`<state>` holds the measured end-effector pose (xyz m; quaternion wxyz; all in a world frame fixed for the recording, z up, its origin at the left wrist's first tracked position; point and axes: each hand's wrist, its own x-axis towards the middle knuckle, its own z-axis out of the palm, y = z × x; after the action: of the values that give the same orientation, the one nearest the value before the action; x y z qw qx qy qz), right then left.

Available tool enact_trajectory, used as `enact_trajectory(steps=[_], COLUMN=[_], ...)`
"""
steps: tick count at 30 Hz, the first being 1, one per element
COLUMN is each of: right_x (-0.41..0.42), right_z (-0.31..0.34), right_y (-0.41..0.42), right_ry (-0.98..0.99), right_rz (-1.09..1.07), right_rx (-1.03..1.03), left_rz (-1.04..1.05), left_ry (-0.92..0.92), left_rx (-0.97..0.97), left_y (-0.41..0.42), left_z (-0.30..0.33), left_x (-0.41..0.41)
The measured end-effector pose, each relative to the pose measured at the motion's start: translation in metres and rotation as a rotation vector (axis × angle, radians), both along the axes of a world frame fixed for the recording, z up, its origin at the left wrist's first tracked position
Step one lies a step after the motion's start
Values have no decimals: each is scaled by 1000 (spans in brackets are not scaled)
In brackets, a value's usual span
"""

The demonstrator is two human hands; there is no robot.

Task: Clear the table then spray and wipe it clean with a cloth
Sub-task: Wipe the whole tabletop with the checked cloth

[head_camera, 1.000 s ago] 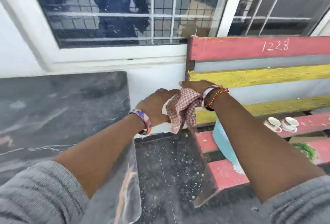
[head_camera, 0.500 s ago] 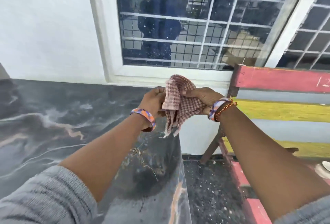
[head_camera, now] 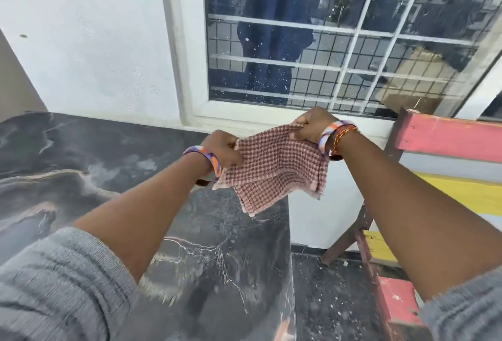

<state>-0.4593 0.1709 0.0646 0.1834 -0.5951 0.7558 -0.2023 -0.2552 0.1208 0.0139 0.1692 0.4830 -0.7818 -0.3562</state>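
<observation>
A pink and brown checked cloth (head_camera: 274,171) hangs spread between my two hands above the right end of the table. My left hand (head_camera: 224,150) grips its left edge and my right hand (head_camera: 312,126) grips its top right corner, a little higher. The cloth's lower corner dangles just over the table's right edge. The table (head_camera: 81,166) has a glossy black marble-patterned top with pale and orange veins, and fills the left and lower middle of the view. No spray bottle is in sight.
A white wall and a barred window (head_camera: 339,41) rise right behind the table. A wooden bench (head_camera: 448,139) painted pink and yellow stands to the right. Dark speckled floor (head_camera: 334,300) shows in the gap between table and bench.
My view swung left, from the bench toward the table. The cloth was bunched between my hands; they have pulled apart and it now hangs opened out over the table's right edge.
</observation>
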Motion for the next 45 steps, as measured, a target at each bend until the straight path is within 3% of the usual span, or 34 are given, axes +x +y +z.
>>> enact_trajectory(steps=[2,4,7,9,12,13,16,18,22,26,28,32,33,36,41,45], right_x=[-3,3,20,27,27,27,46,80,147,202,238,279,276,238,109,33], right_z=[-1,-7,-20,-35,-65,-76,-110,-138,-192,-202,-202,-192,-193,-200,-203,-200], right_y=[-14,-31,-56,-69,-74,-74,-81,-85,-91,-131,-164,-204,-208,-218,-214,-182], right_ry=[204,201,-189,-318,-17,71,71,86,259,283,250,-27,-18,270,358,289], right_rz=[63,45,-89,-126,-98,-130,-224,-159,-88,-141,-3,300,370,474,-55,-492], right_rx=[76,27,-185,-164,134,187,132,68,343,254,153,-7,-5,84,265,363], left_rz=[87,128,62,-141,-511,-553,-440,-316,-152,18,100,220,241,215,-24,-59], left_ry=[-71,-57,-109,-187,-405,-460,-496,-497,-470,-498,-571,-585,-580,-557,-494,-481], left_rx=[-189,-415,-564,-431,29,76,-37,-112,-109,-131,-148,-186,-202,-228,-220,-219], left_y=[2,5,3,2,3,-5,-39,-66,-111,-143,-156,-177,-182,-194,-205,-214], left_z=[6,16,25,20,-7,-20,-49,-59,-71,-84,-88,-91,-92,-95,-101,-105], left_x=[4,10,18,20,23,28,53,73,119,166,182,192,190,172,127,112])
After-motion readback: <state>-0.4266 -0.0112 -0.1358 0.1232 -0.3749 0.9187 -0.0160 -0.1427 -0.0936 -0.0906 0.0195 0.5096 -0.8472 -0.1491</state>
